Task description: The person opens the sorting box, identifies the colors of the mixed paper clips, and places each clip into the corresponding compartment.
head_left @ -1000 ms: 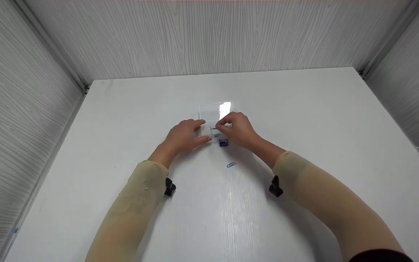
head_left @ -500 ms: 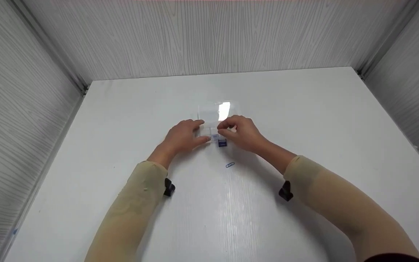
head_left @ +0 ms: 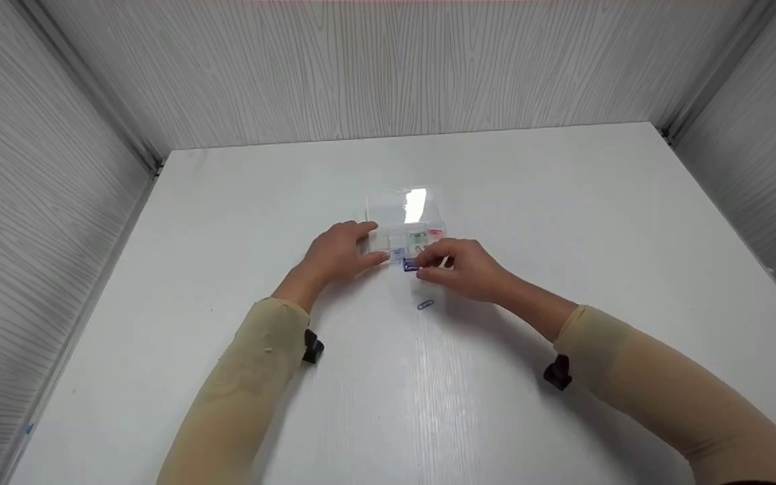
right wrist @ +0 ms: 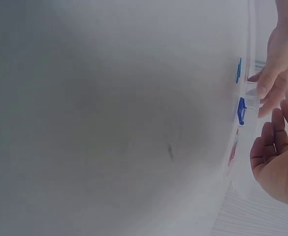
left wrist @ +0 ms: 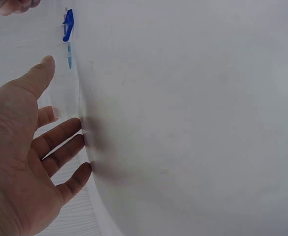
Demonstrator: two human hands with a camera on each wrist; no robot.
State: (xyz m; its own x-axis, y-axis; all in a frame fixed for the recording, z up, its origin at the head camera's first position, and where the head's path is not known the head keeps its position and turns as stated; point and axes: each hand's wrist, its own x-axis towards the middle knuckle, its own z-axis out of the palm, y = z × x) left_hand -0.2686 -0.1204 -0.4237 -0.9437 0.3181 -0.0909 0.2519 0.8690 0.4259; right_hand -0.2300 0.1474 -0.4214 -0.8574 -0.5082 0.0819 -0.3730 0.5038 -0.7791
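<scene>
A clear plastic box [head_left: 378, 241] with small compartments lies at mid-table, its transparent lid [head_left: 388, 207] folded back. Inside are light-blue paperclips [head_left: 397, 254], green ones [head_left: 417, 238] and pink ones [head_left: 435, 234]. The dark-blue latch [head_left: 410, 266] sits on the box's near edge. My left hand [head_left: 339, 252] rests at the box's left side, thumb and fingers spread. Just right of the latch is my right hand [head_left: 463, 268], thumb and index finger apart with nothing visible between them; it covers the box's near right corner. One blue paperclip [head_left: 426, 304] lies on the table nearer me.
The white table [head_left: 280, 195] stretches around the box. Wood-grain panels stand at the back [head_left: 388, 74], left [head_left: 31, 202] and right [head_left: 745, 155]. Black wrist mounts [head_left: 314, 347] show under both forearms.
My right hand has drawn back from over the compartments toward me and slightly right, its fingertips parting. Green and pink paperclips have come into view. The left hand stays in place.
</scene>
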